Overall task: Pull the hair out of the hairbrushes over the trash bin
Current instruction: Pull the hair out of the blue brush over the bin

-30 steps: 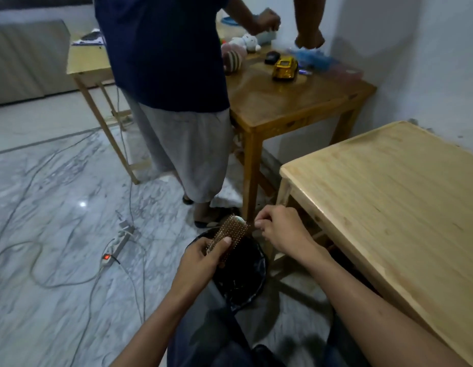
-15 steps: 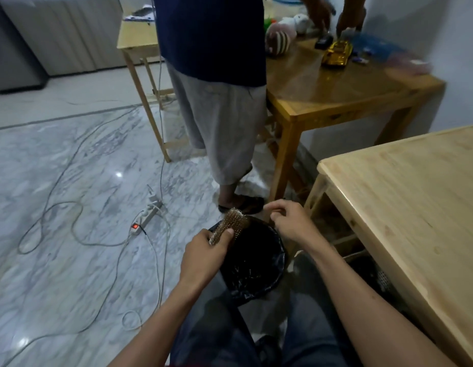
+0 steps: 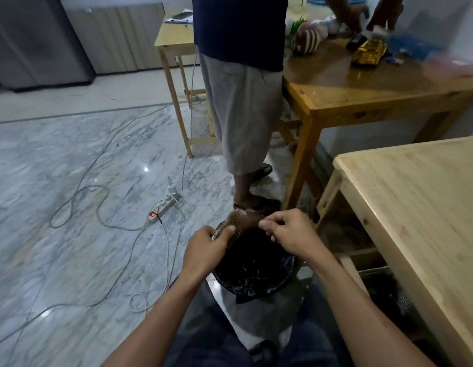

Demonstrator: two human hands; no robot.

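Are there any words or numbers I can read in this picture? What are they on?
None can be read.
Papers on the far small table: some marks, too small and blurred to read.
Yellow toy car on the brown table: blurred, no readable lettering.
Power strip on the floor: only a red light, no text visible.
Hairbrush in the left hand and the black trash bin: no label visible.

Dim indoor light, cool cast. Small bright glints on marble floor point(image 3: 146, 169), second at lower left. Sheen on darker wooden surface point(image 3: 362, 83). Motion blur top right. Trash bin point(image 3: 253, 271) interior near black, detail lost. Wide-angle bending at edges.
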